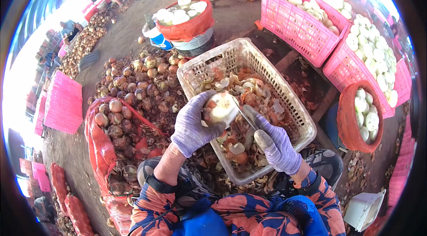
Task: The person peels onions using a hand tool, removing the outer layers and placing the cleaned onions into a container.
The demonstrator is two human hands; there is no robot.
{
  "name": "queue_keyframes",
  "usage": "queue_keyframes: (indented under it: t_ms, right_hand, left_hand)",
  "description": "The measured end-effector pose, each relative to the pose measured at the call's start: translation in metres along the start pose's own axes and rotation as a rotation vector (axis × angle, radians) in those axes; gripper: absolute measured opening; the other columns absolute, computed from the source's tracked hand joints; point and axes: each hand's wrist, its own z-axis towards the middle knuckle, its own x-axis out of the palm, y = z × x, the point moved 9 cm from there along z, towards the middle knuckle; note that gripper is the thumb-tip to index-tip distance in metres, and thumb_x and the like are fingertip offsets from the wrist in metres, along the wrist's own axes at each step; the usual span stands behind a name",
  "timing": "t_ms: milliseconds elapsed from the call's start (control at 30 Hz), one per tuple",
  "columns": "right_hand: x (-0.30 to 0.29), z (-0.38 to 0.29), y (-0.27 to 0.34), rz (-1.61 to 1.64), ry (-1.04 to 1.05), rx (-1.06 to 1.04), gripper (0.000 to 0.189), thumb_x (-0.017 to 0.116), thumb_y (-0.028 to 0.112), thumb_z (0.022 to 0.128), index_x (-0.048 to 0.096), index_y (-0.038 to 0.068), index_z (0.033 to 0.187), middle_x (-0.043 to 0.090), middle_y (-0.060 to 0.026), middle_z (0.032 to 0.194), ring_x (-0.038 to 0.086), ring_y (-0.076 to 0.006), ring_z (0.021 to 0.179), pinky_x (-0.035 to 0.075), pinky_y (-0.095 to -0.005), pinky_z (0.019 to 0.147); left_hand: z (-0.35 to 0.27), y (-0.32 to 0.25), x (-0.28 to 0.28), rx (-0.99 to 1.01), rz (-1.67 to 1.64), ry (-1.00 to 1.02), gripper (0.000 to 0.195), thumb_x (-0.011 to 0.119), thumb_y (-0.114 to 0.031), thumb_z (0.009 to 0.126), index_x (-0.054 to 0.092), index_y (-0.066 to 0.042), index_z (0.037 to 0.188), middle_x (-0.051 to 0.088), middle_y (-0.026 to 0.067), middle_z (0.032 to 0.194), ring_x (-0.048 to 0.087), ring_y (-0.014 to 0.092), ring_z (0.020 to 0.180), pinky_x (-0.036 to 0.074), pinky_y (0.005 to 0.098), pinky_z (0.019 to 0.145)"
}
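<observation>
My left hand [196,126], in a light purple knit glove, grips a partly peeled onion [222,109] over the crate. A knife [246,116] is in my gloved right hand [275,141], its thin blade against or close to the onion's right side; most of its handle is hidden. Below both hands stands a dirty white plastic crate [233,46] with onion skins and scraps [255,89] in it. Unpeeled onions [141,86] lie heaped to the left, some in an open red mesh sack [100,142].
Peeled onions fill pink crates [297,29] and a red-mesh-lined tub [343,119] on the right. Ahead stands a bucket [196,44] topped with peeled onions, beside a blue-white bucket [160,41]. A white container [363,211] lies lower right. Several people are at the far left.
</observation>
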Motion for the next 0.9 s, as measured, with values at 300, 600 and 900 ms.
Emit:
queue_keyframes:
  t_ms: [300,600,900]
  right_hand:
    - [0.006,0.002,0.014,-0.416,0.03,-0.166,0.049,0.058,0.017,0.101,0.05,0.006,0.148,0.065,-0.0218,0.126,0.07,-0.0371,0.104,0.055,-0.0367,0.089]
    - [-0.01,0.01,-0.004,0.061,-0.108,-0.153,0.04,0.056,0.007,0.102,0.058,0.007,0.142,0.074,-0.0079,0.107,0.065,-0.01,0.08,0.052,-0.0276,0.074]
    - [-0.021,-0.003,-0.052,0.303,-0.194,0.219,0.039,0.054,0.015,0.106,0.056,0.01,0.144,0.059,0.0028,0.072,0.048,-0.0038,0.051,0.041,-0.0204,0.047]
  left_hand:
    - [-0.016,0.01,0.041,-0.256,-0.703,0.304,0.076,0.092,-0.01,0.069,0.055,0.002,0.134,0.066,0.0056,0.118,0.061,0.014,0.109,0.049,0.0317,0.099]
    - [-0.018,0.005,0.037,-0.241,-0.64,0.342,0.076,0.09,-0.006,0.069,0.055,0.001,0.137,0.067,0.0048,0.121,0.062,0.014,0.111,0.049,0.0336,0.101]
    - [-0.011,-0.028,0.023,0.139,-0.102,0.28,0.08,0.088,-0.016,0.069,0.055,0.002,0.139,0.067,0.0102,0.128,0.061,0.016,0.117,0.046,0.0347,0.106]
